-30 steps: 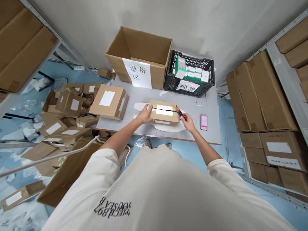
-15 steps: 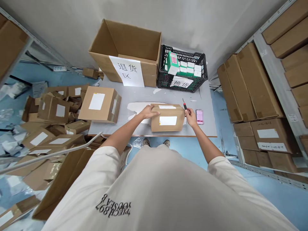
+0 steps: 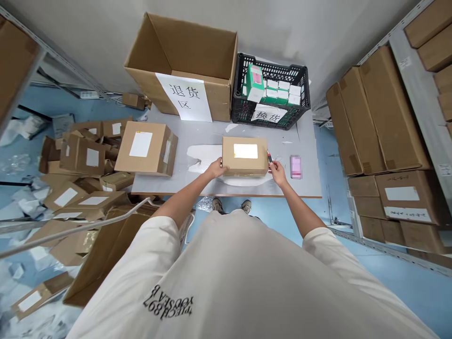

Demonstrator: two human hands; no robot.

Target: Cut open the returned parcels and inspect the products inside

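A brown cardboard box (image 3: 245,162) with a white label on its top lies flat on the table in front of me. At its left end, my left hand (image 3: 216,168) grips the near corner, thumb on the near side. My right hand (image 3: 277,172) is at the right end, its fingers closed around a red and black utility knife (image 3: 270,156) whose tip points away from me. That hand also seems to touch the box. A phone (image 3: 295,167) with a pink screen lies to the right of it.
Behind stand a large open carton (image 3: 219,94) with a paper sign and a black crate (image 3: 243,110) of green-and-white boxes. A bigger labelled box (image 3: 139,157) sits left on the table (image 3: 197,132). Opened cartons (image 3: 76,155) pile up at left; shelved boxes (image 3: 391,113) stand at right.
The box has turned over toward the back, so its labelled face now points up and it lies slightly farther from me. Both hands have shifted to its near corners, the knife still held.
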